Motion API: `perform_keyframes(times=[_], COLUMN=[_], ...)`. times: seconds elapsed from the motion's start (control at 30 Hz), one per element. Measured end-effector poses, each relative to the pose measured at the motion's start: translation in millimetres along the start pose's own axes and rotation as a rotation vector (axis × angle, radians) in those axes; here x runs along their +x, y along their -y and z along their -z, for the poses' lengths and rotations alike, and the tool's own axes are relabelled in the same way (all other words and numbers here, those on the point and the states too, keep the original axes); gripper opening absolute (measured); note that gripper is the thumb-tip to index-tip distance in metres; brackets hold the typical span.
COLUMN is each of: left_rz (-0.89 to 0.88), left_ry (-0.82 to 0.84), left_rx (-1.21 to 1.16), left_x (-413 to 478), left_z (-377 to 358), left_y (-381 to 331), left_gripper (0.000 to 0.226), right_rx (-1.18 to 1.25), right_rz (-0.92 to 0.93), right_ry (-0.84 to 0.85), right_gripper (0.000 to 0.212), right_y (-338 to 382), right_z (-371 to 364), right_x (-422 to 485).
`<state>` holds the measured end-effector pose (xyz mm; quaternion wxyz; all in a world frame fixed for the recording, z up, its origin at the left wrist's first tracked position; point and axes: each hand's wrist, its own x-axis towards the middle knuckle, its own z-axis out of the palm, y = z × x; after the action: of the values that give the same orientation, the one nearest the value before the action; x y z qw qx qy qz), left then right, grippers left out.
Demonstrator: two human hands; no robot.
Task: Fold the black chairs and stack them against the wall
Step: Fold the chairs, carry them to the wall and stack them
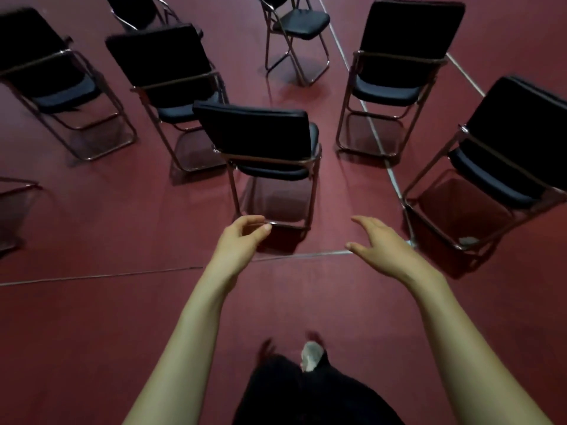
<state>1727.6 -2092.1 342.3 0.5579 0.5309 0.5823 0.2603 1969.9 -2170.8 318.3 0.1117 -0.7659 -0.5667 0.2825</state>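
Observation:
A black padded folding chair (pixel 257 130) with a metal frame stands unfolded straight ahead, its back turned to me. My left hand (pixel 242 237) reaches out in front of the chair's lower rear bar, fingers loosely curled and holding nothing. My right hand (pixel 380 243) is stretched out to the right of that chair with fingers spread, touching nothing. Several more unfolded black chairs stand around: one at the right (pixel 503 142), one at the back right (pixel 402 53), one at the back (pixel 294 26), two at the left (pixel 165 65) (pixel 40 62).
The floor is dark red carpet (pixel 107 332) with pale seam lines (pixel 101 275). Part of another chair frame (pixel 15 194) shows at the left edge. My legs in black trousers and a grey shoe (pixel 310 357) are at the bottom. No wall is in view.

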Motion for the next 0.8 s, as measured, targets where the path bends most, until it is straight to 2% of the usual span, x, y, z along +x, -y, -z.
perform_keyframes(times=[0.3,0.57,0.8], left_rz=[-0.142,-0.141,-0.095], left_ry=[-0.084,0.032,0.196], left_rx=[-0.052,0.150,0.450], left_x=[256,500,693], left_z=[39,59,18], left_y=[-104,-207,-224], left_gripper=[0.017,0.015,0.038], right_rx=[0.070,0.157,0.210], right_rz=[0.039,-0.034,-0.177], right_ry=[-0.104,-0.100,-0.028], right_gripper=[0.060,0.056,0.060], right_y=[50,97,93], right_z=[81,122,107], right_x=[270,483,647])
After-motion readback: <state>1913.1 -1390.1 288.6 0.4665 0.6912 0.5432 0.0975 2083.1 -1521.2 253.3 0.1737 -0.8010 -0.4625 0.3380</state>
